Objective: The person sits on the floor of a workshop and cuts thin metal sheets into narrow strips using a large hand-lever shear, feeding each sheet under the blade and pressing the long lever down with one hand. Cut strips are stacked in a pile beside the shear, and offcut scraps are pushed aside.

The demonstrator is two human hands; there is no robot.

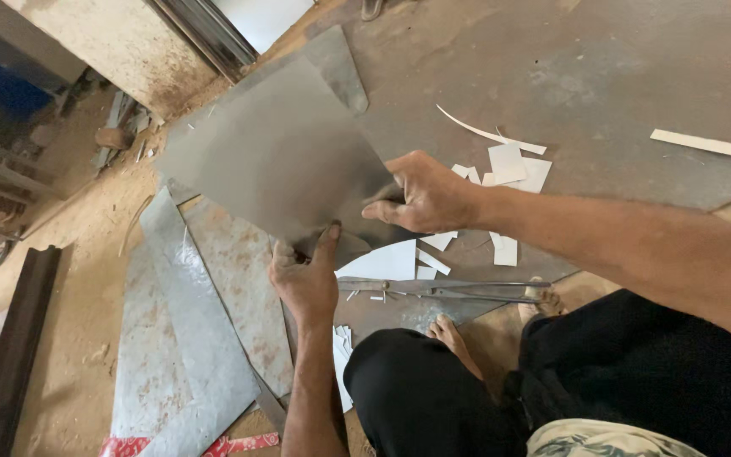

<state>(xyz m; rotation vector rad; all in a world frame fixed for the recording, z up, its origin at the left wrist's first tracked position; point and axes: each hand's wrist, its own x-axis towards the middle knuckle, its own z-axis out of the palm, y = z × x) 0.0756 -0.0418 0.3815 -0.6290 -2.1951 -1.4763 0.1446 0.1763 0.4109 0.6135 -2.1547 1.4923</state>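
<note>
Floor (602, 76): a wide dark sheet of metal covers most of it from the centre out to the right-hand edge; bare dirt shows along the left edge.

Rusted sheets (188, 338): several lie flat on the floor at the lower left, overlapping, their long edges running from the lower left up toward the centre.

Grey sheet (277, 152): a roughly square piece of flat metal, held clear of the floor and tilted, one corner pointing up and away from the person. It extends up and to the left from both grips, so nearly all of its area lies beyond the hands, toward the far left corner of the floor.

Left hand (306, 279): clamped on the sheet's near bottom corner, thumb on top, fingers hidden beneath.

Right hand (425, 196): clamped on the right-hand edge, fingers folded over the face. It sits higher and further right than the left hand; both touch the sheet, so neither is nearer.

Shears (450, 290): long-handled, lying on the floor just below the hands, long axis left to right, near the person's bare foot (454, 334).

White offcuts (509, 165): small scraps scattered on the floor right of the right hand.
</note>
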